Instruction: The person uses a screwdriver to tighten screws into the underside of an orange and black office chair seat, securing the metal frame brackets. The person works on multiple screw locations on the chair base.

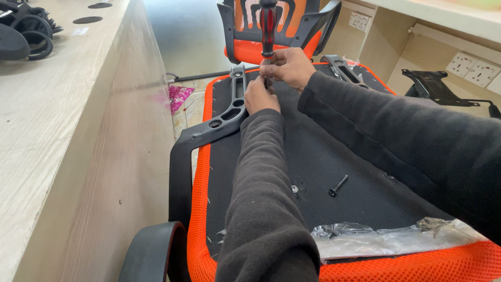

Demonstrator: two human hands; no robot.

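An orange chair seat (201,209) lies upside down before me, its black fabric underside facing up. A black plastic armrest bracket (229,112) runs along its left side. My right hand (289,67) grips a screwdriver with a red and black handle (267,26), held upright at the far end of the seat. My left hand (260,96) pinches the screwdriver's shaft low down, next to the bracket. A loose black bolt (338,185) lies on the underside. The screwdriver's tip is hidden behind my left hand.
A pale wooden bench (57,120) borders the left, with black chair castors (26,31) on top. An assembled orange chair (276,31) stands beyond the seat. A black metal seat plate (433,86) and wall sockets (472,68) are at right. Clear plastic wrap (386,237) lies on the near edge.
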